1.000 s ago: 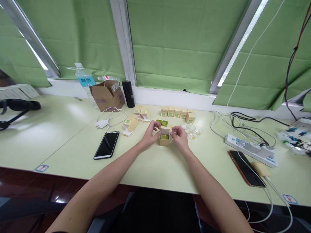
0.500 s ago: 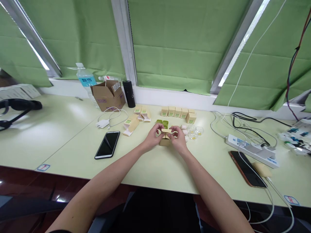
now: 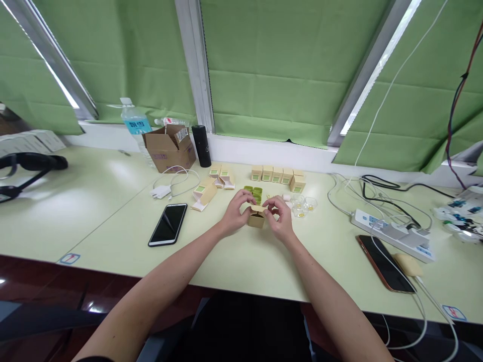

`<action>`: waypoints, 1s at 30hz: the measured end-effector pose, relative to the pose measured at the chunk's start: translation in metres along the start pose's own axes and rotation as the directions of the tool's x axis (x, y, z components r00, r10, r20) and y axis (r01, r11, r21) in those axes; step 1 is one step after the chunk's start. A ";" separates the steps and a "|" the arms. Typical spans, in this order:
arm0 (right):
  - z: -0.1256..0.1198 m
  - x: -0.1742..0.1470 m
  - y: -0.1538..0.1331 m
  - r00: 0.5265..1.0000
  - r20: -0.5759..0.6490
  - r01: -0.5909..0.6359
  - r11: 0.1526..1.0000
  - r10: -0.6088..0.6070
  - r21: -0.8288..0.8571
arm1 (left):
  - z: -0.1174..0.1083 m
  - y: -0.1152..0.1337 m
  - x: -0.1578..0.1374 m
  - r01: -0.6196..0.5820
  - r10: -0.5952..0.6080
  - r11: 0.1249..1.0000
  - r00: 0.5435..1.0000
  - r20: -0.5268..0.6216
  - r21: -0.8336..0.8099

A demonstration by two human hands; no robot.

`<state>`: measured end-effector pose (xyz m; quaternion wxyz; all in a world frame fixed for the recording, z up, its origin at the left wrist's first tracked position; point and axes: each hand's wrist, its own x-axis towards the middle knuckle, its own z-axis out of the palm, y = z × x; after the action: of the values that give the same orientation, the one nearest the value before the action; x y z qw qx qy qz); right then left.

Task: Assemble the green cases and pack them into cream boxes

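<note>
A small tan cardboard box (image 3: 256,221) stands on the table between my hands, its top flap folded part of the way down. My left hand (image 3: 237,212) grips the box's left side, fingers at the flap. On the other side, my right hand (image 3: 279,216) pinches the flap's right edge and the box's side. Just behind sit green square cups (image 3: 257,192). Beyond my right hand are a pale pink piece (image 3: 287,197) and several clear plastic cups (image 3: 299,203) with yellow bits in them. A row of closed small boxes (image 3: 277,174) stands farther back.
Flattened or open small cartons (image 3: 204,193) lie to the left, near a black phone (image 3: 168,224) and a white charger (image 3: 161,191). A brown carton (image 3: 169,151) and black tumbler (image 3: 201,146) stand behind. At right are a power strip (image 3: 392,235) and another phone (image 3: 385,264).
The box's top flap has come down lower over the opening, with both hands still at it. My right hand has shifted slightly, and the view has moved a little.
</note>
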<state>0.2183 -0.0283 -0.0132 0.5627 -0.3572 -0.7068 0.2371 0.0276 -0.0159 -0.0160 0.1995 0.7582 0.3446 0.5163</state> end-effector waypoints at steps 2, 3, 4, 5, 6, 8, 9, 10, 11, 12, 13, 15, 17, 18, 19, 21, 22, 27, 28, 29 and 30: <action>0.001 0.000 -0.001 1.000 0.000 0.004 1.000 -0.004 -0.026 | -0.005 -0.001 0.000 -0.062 0.062 0.997 0.998 0.016 0.049; 0.001 0.000 -0.001 1.000 0.001 0.005 0.999 -0.005 -0.038 | -0.008 -0.002 -0.001 -0.094 0.093 0.992 0.995 0.026 0.085; 0.002 0.000 0.000 1.000 0.001 0.011 0.999 -0.011 -0.052 | -0.010 -0.003 -0.001 -0.124 0.120 0.984 0.992 0.039 0.125; 0.002 0.000 0.000 1.000 0.003 0.026 0.997 -0.026 -0.069 | -0.012 -0.005 -0.001 -0.152 0.144 0.975 0.988 0.057 0.163; 0.002 0.000 0.001 0.999 0.007 0.047 0.995 -0.046 -0.086 | -0.014 -0.006 -0.001 -0.178 0.166 0.964 0.983 0.078 0.196; 0.002 -0.001 0.002 0.995 0.024 0.095 0.988 -0.093 -0.118 | -0.016 -0.009 0.000 -0.230 0.206 0.943 0.971 0.122 0.241; 0.002 -0.002 0.003 0.993 0.037 0.116 0.985 -0.112 -0.131 | -0.016 -0.011 0.000 -0.254 0.225 0.934 0.965 0.139 0.253; 0.002 -0.002 0.004 0.991 0.049 0.130 0.981 -0.125 -0.141 | -0.016 -0.011 0.000 -0.277 0.245 0.925 0.958 0.147 0.262; 0.002 -0.003 0.005 0.989 0.057 0.140 0.979 -0.133 -0.149 | -0.016 -0.012 0.000 -0.300 0.269 0.916 0.952 0.147 0.268; 0.002 -0.004 0.007 0.988 0.061 0.149 0.976 -0.141 -0.157 | -0.015 -0.012 0.000 -0.324 0.296 0.906 0.945 0.141 0.271; 0.002 -0.004 0.008 0.987 0.060 0.156 0.974 -0.147 -0.165 | -0.015 -0.012 0.000 -0.349 0.325 0.896 0.937 0.131 0.274; 0.003 -0.005 0.010 0.986 0.056 0.164 0.970 -0.156 -0.180 | -0.014 -0.012 0.000 -0.393 0.378 0.877 0.919 0.108 0.278; 0.003 -0.005 0.012 0.985 0.055 0.170 0.966 -0.162 -0.194 | -0.013 -0.012 0.000 -0.420 0.410 0.862 0.907 0.096 0.283; 0.003 -0.005 0.013 0.984 0.056 0.174 0.964 -0.166 -0.200 | -0.013 -0.012 0.000 -0.428 0.420 0.857 0.903 0.094 0.286; 0.002 -0.005 0.013 0.983 0.058 0.182 0.962 -0.174 -0.206 | -0.013 -0.012 0.001 -0.435 0.427 0.853 0.899 0.093 0.288; 0.002 -0.005 0.013 0.978 0.063 0.209 0.953 -0.200 -0.218 | -0.013 -0.013 0.001 -0.443 0.435 0.848 0.895 0.094 0.290; 0.002 -0.005 0.013 0.974 0.067 0.226 0.948 -0.216 -0.225 | -0.013 -0.013 0.001 -0.444 0.435 0.848 0.895 0.100 0.290; 0.000 -0.005 0.010 0.961 0.114 0.272 0.933 -0.252 -0.235 | -0.014 -0.012 0.001 -0.424 0.400 0.858 0.905 0.143 0.289; -0.001 -0.005 0.010 0.962 0.123 0.268 0.935 -0.245 -0.231 | -0.014 -0.011 0.001 -0.421 0.394 0.860 0.907 0.148 0.287; -0.001 -0.006 0.010 0.963 0.130 0.259 0.939 -0.235 -0.227 | -0.014 -0.010 0.001 -0.418 0.391 0.863 0.908 0.150 0.284; -0.002 -0.006 0.010 0.966 0.133 0.247 0.943 -0.222 -0.223 | -0.015 -0.010 0.001 -0.417 0.390 0.865 0.908 0.150 0.280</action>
<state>0.2233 -0.0269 -0.0237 0.5020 -0.3219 -0.7964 0.1007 0.0112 -0.0093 -0.0162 -0.0176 0.8572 0.2447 0.4529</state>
